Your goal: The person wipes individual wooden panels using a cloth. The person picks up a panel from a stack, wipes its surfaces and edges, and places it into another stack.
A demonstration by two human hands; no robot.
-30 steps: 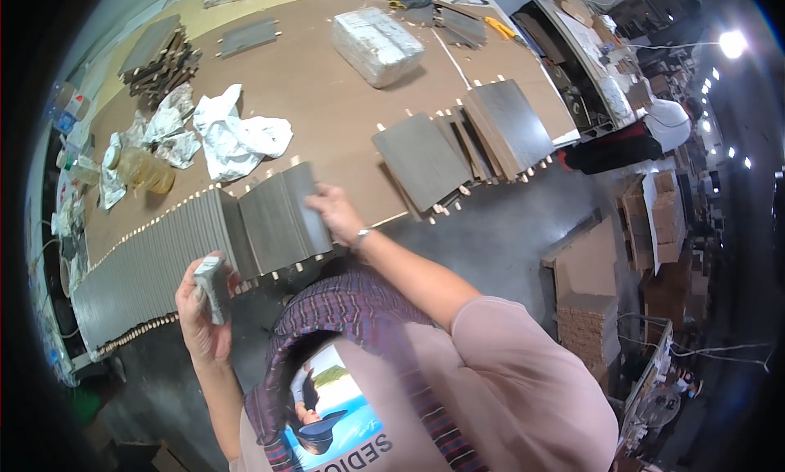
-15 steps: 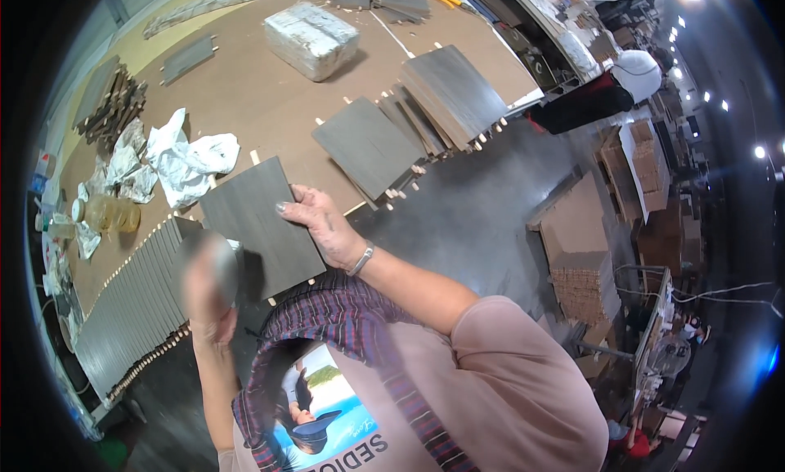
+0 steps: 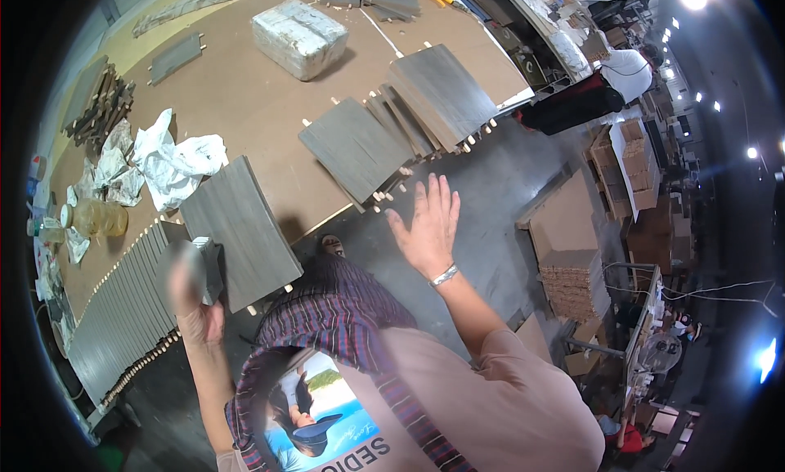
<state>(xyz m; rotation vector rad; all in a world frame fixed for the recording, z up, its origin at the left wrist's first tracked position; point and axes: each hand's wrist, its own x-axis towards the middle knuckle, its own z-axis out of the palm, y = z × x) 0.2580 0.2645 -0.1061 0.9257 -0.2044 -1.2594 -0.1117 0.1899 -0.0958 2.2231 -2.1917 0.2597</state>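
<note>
My left hand [image 3: 193, 296], partly blurred, is closed round a small grey-white block [image 3: 209, 269], between the row of panels and the nearest panel. That grey wood-grain panel [image 3: 241, 235], with light dowel pegs at its ends, leans at the table's near edge; whether my left fingers touch it is hidden. My right hand [image 3: 429, 231] hangs over the floor with its fingers spread and nothing in it. Beyond it lies a stack of similar pegged panels [image 3: 357, 147]. To the left, a long row of panels [image 3: 127, 313] stands on edge, packed close.
On the brown table [image 3: 253, 104] are a large white wrapped block [image 3: 301, 39], crumpled white cloths [image 3: 172, 161] and a jar of yellowish liquid [image 3: 105, 218]. More panels [image 3: 446, 88] are stacked at the far right edge. A person [image 3: 589, 92] stands beyond; cardboard [image 3: 572, 243] is piled right.
My right hand has let go of the near panel and moved right, off the table, its fingers opening out. My left hand stays by the row with the small block.
</note>
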